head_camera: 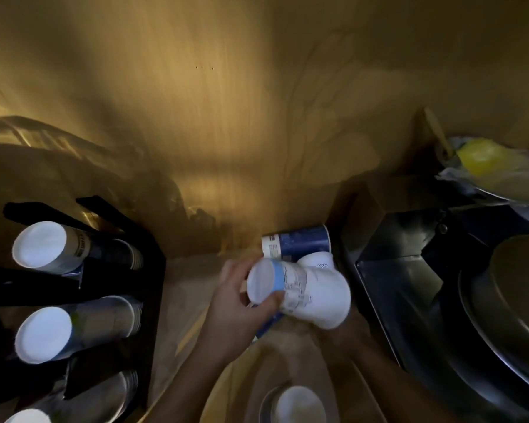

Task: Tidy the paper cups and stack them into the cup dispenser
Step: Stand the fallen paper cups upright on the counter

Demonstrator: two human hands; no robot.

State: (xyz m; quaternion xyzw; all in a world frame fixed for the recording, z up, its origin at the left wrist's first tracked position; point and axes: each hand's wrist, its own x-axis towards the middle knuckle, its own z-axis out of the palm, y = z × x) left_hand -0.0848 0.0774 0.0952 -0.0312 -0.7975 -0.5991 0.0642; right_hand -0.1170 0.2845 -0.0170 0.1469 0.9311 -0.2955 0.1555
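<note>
**White cup in your left hand, dispenser at the left**

Nearest you, at the bottom edge, stands a white cup [298, 404] with a rounded top, partly cut off by the frame. At the near left sits the black cup dispenser [119, 300], its slots loaded with stacks lying on their sides, bottoms facing you: a near stack [83, 401] at the bottom corner, a middle stack [74, 328] with a blue band, and a far stack [64, 248] with dark print.

Your left hand [242, 303] is wrapped around the narrow end of a white paper cup with a light blue band [300, 294], thumb under it and fingers over the top, a firm closed hold. The cup lies tilted, base toward you and the left, mouth away to the right. Your right hand [345, 331] is mostly hidden beneath that cup's wide end; you cannot tell how far it is closed or whether it holds anything. A blue cup [266, 326] peeks out under your left hand.

Just beyond, a second white cup [318, 262] touches the held one, and behind it a dark blue printed cup [297, 241] lies on its side against the wooden back wall [226, 117]. To the right are a dark metal tray [403, 270] and round metal plates [516, 300]; far right, a yellow item in clear plastic [483, 160].
</note>
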